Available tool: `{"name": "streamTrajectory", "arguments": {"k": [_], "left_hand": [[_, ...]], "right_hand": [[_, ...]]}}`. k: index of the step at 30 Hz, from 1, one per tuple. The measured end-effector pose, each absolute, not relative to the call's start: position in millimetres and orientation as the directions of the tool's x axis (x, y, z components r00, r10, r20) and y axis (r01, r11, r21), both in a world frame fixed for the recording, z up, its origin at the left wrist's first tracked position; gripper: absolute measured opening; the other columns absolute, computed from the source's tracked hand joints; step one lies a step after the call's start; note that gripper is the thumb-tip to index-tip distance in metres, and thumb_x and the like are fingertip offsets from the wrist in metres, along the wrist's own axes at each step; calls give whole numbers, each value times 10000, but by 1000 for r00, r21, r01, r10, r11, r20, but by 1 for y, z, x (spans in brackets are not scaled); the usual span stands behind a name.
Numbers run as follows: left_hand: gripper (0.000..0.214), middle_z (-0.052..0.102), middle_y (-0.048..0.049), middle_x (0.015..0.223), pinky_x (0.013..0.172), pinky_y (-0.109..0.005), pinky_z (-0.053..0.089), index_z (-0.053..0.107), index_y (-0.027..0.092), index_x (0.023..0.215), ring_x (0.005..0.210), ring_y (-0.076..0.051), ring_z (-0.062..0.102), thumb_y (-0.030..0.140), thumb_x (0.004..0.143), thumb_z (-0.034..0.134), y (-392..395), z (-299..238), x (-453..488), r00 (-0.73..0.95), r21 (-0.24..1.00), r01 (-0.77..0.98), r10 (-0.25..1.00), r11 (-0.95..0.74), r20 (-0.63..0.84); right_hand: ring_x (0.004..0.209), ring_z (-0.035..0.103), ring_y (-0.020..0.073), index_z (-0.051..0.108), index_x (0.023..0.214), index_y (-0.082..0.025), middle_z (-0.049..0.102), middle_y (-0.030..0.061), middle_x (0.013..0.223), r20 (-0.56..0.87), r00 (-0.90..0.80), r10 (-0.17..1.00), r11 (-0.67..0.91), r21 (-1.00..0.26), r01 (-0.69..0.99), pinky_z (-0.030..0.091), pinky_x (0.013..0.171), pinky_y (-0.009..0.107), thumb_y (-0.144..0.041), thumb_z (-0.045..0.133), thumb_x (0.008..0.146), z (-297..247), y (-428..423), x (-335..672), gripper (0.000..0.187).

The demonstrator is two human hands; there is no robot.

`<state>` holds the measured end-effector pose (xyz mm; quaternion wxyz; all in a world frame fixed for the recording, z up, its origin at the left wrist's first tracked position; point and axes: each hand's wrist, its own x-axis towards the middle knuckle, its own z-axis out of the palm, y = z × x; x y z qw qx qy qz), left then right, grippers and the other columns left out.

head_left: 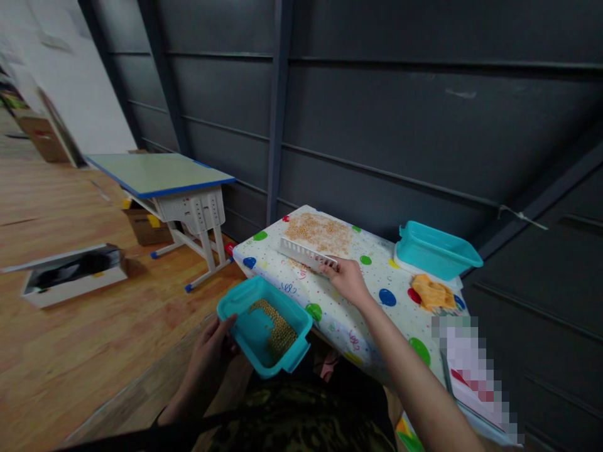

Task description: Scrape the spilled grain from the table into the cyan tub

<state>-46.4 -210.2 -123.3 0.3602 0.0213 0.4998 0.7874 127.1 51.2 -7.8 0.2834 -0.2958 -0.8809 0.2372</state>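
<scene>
My left hand grips the near-left side of a teal plastic container, held tilted just off the table's front edge. Inside it, yellowish soybeans are heaped toward the right. My right hand is closed around the right end of a long white plastic strip with slots along it. The strip stands on edge on the tabletop. Behind it lies a wide scatter of beans, with a few more on the near side of the strip.
A patterned balloon-print cloth covers the table. A second teal container and a crumpled orange cloth sit at its right. Behind runs a dark panelled wall. Leftward are a desk and an open white box on the floor.
</scene>
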Motion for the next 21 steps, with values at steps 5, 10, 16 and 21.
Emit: {"name": "streamTrajectory", "arguments": {"k": [5,10,16,21], "left_hand": [[503,515,96,537,455,-226,435,664,205,770,463,-97,485,485,592,1042,-209,-125,-47,-737,804,-553,580,-221,-347],[489,516,92,538,456,-222,434,662,204,758,467,-98,495,485,608,1033,-211,-126,-47,-741,813,-539,583,-222,-332],[481,566,74,586,488,-247,480,693,204,820,503,-115,522,482,616,1028,-211,-129,-47,-745,818,-538,569,-204,-348],[504,533,88,552,469,-242,470,675,212,816,478,-113,507,503,609,1031,-210,-133,-50,-737,810,-550,573,-202,-358]], "right_hand": [[625,558,188,572,623,-230,627,-3,616,327,-659,677,659,-668,345,366,590,268,-437,665,865,-14,57,125,331],[614,515,167,531,606,-233,595,-14,619,297,-665,685,606,-740,293,382,588,270,-475,688,789,-19,78,122,342],[657,562,182,630,651,-212,652,-4,660,279,-639,717,562,-773,294,434,620,278,-467,717,734,-19,115,120,282],[654,592,190,668,669,-209,659,-2,652,285,-598,749,559,-757,339,444,620,280,-444,728,738,-20,140,117,253]]}}
